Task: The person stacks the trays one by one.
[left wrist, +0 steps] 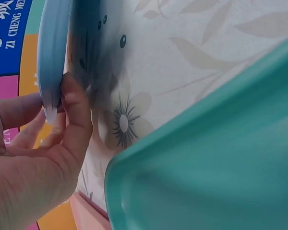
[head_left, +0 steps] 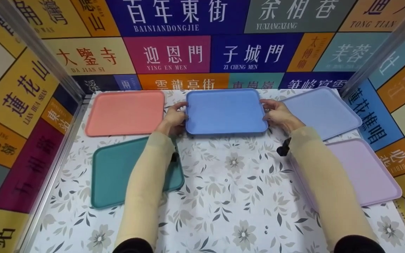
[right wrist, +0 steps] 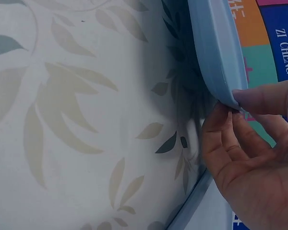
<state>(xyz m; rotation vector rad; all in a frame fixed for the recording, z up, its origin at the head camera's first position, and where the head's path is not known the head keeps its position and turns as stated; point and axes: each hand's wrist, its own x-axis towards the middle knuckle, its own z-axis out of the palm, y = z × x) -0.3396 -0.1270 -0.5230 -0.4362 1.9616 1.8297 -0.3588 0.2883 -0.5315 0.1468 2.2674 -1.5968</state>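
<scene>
A blue tray (head_left: 227, 111) is held by its two short ends at the far middle of the table. My left hand (head_left: 175, 118) pinches its left end, thumb on one face and fingers on the other. At the right end my right hand (head_left: 278, 113) pinches the rim the same way. Both wrist views show the blue tray (left wrist: 54, 52) edge-on, raised off the tablecloth with a shadow beneath it. Below my left forearm lies a green tray (head_left: 109, 172), partly covered by the sleeve. A lilac tray (head_left: 360, 172) lies partly under my right forearm.
A coral tray (head_left: 127, 113) lies at the far left, beside my left hand. A pale blue tray (head_left: 325, 112) sits angled at the far right, touching the lilac one. The floral tablecloth (head_left: 230, 196) spans the table, and printed panels (head_left: 174, 52) wall it on three sides.
</scene>
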